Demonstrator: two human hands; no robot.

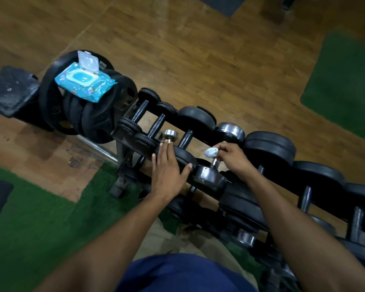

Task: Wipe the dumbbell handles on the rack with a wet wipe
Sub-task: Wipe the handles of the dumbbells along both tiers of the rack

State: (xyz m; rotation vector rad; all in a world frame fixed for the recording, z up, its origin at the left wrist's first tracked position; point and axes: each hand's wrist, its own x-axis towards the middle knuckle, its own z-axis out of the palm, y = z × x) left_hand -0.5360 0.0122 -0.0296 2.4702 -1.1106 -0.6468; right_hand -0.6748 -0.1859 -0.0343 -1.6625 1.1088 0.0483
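A black rack (135, 142) runs diagonally from upper left to lower right, loaded with several dumbbells. My right hand (233, 158) pinches a crumpled white wet wipe (211, 152) over the handle (215, 164) of a chrome-headed dumbbell (211, 178). My left hand (169, 167) lies flat, fingers spread, on a black dumbbell head (184, 158) just left of it, fingertips near a small chrome dumbbell (170, 134). Black handles (185, 139) of neighbouring dumbbells show further left.
An open blue wet-wipe pack (84, 81) rests on a stack of black weight plates (89, 119) at the rack's left end. A black bench pad (11, 89) stands left of them. Green turf (40, 228) and wooden floor (198, 60) surround the rack.
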